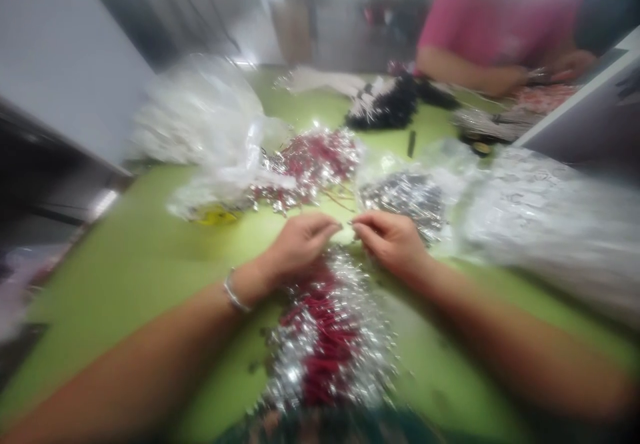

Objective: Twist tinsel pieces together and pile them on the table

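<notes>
1. Left hand (306, 243) and right hand (393, 243), mid-frame, are pinched closed, each on something small (351, 223), too blurred to identify.
2. Red-silver pile (333, 351) lies just below them, lower centre, on the table (125, 251).

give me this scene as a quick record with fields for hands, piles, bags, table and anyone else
left hand: pinched; anything held too blurred to tell
right hand: pinched, tips facing the left's across a gap; contents unclear
near pile: red and silvery
far pile: red and silvery
clear bag: small silvery parts
table: green
other person: pink top, far right
</notes>
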### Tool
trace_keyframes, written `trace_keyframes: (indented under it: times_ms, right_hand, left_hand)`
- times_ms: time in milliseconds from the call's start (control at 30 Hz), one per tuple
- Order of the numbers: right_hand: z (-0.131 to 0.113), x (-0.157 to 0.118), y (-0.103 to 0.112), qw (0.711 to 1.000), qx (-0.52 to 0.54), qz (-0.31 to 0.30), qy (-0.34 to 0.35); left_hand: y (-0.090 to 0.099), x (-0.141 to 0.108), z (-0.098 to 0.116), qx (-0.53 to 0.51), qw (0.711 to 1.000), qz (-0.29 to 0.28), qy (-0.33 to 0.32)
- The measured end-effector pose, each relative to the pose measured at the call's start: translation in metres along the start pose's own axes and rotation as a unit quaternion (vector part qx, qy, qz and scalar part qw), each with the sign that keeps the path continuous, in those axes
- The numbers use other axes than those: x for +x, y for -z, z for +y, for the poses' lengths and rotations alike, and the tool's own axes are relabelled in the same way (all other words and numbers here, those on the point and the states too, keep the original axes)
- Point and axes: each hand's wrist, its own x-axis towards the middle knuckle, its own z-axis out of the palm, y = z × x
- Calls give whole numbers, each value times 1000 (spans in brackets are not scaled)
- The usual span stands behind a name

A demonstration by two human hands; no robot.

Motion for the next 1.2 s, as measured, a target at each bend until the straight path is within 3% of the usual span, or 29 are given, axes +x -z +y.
trace_keyframes:
  times_ms: [133,233,367,467,633,767,933,1067,1200]
  right_hand:
    - [5,0,-2,999,-30,-20,37]
    - [7,1,0,993,-73,-56,74]
    - [6,-1,2,977,-165,-105,81]
    - [3,-1,3,974,-173,-142,47]
    - [-1,2,5,985,-80,-154,-1]
    - [-2,1,3,985,-135,-96,47]
    - [-4,0,0,996,-72,-40,37]
    - [-6,0,-1,997,-52,-46,23]
    - [-8,3,2,994,-45,-100,-6]
  left_hand:
    - [0,-2,0,7,1000,-12,-27]
    - [1,-4,-2,86,994,-25,-61]
    - [4,-6,-2,266,951,-36,-155]
    - [6,-7,-2,328,920,-44,-210]
    - [10,-5,1,283,937,-71,-192]
    - [9,0,4,192,974,-78,-91]
    - [8,4,5,33,997,-70,-9]
    - [7,4,5,2,998,-70,4]
    - [6,1,2,30,997,-59,-46]
